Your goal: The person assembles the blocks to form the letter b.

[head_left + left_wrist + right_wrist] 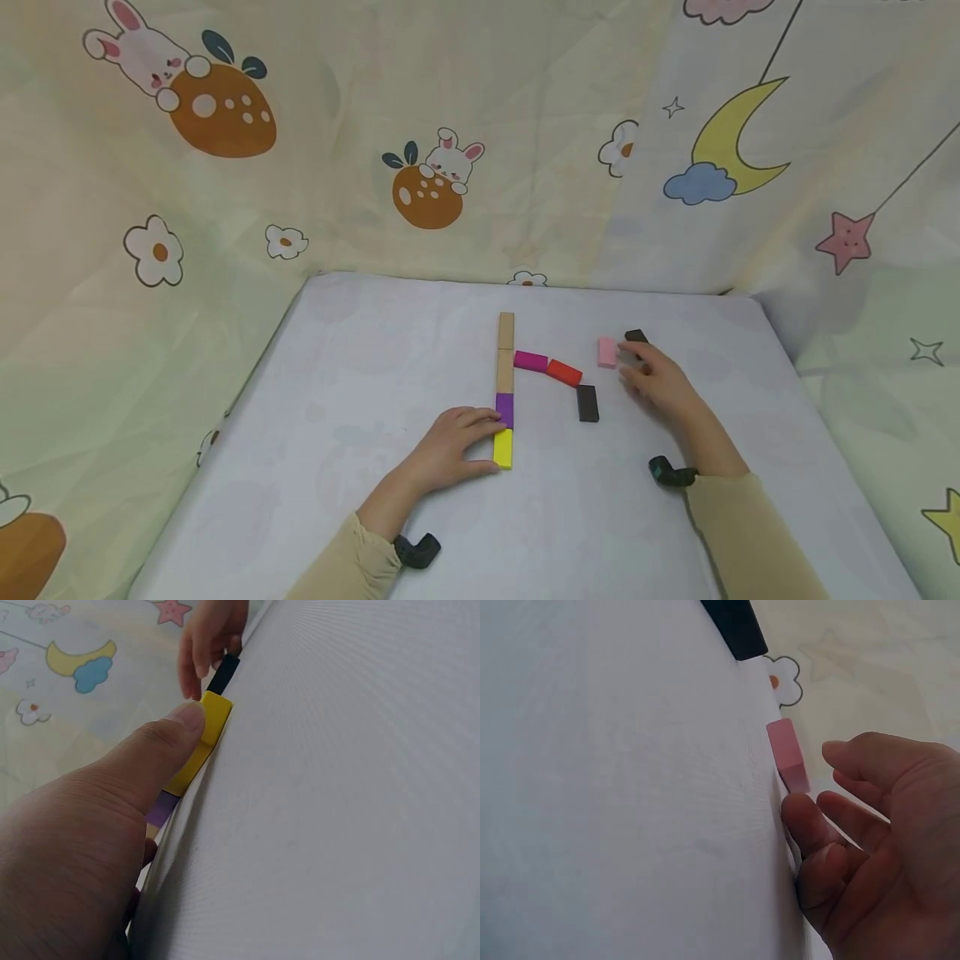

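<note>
Two tan blocks (506, 331), a purple block (505, 410) and a yellow block (502, 450) lie end to end in a straight row. My left hand (453, 446) is beside the row's near end, fingers extended over the purple block and thumb touching the yellow one. From the row a magenta block (531, 361), a red block (564, 372) and a black block (588, 403) bend rightward and toward me. My right hand (663, 383), its fingers loosely bent, is beside a pink block (607, 352); nothing shows in its grasp. Another black block (635, 336) is partly hidden behind its fingers.
The blocks lie on a white-covered table (300, 467). Patterned cloth (330, 167) hangs behind it and at both sides. A dark device is strapped at each wrist, below beige sleeves.
</note>
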A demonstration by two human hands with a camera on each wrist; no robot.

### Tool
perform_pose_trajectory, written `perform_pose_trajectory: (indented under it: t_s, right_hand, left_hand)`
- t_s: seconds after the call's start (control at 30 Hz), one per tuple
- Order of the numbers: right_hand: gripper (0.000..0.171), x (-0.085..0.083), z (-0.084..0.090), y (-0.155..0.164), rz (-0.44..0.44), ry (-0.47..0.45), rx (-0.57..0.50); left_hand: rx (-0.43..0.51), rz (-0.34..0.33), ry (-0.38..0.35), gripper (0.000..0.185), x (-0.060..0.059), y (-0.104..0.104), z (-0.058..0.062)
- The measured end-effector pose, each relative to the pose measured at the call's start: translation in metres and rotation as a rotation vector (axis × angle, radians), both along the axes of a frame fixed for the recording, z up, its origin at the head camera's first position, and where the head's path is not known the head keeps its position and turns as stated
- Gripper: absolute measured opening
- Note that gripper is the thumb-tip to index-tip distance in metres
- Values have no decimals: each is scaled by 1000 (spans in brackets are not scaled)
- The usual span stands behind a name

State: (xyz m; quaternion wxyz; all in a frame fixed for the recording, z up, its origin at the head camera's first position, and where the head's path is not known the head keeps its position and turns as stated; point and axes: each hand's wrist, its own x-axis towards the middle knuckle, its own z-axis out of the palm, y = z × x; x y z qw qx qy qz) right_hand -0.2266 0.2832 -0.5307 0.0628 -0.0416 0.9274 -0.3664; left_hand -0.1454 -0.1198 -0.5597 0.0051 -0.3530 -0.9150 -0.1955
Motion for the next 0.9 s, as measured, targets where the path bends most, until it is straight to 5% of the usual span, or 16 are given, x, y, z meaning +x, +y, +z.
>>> perform_pose_trajectory:
  t_s: [0.37,0.9]
  right_hand:
    - [68,-28,3,-10,86,18,156]
    - [80,-28,-1,-14,10,-12,194]
  left_hand:
    - [-14,19,-39,61,1,0,0]
    - [-12,13,-26,60,1,-1,0]
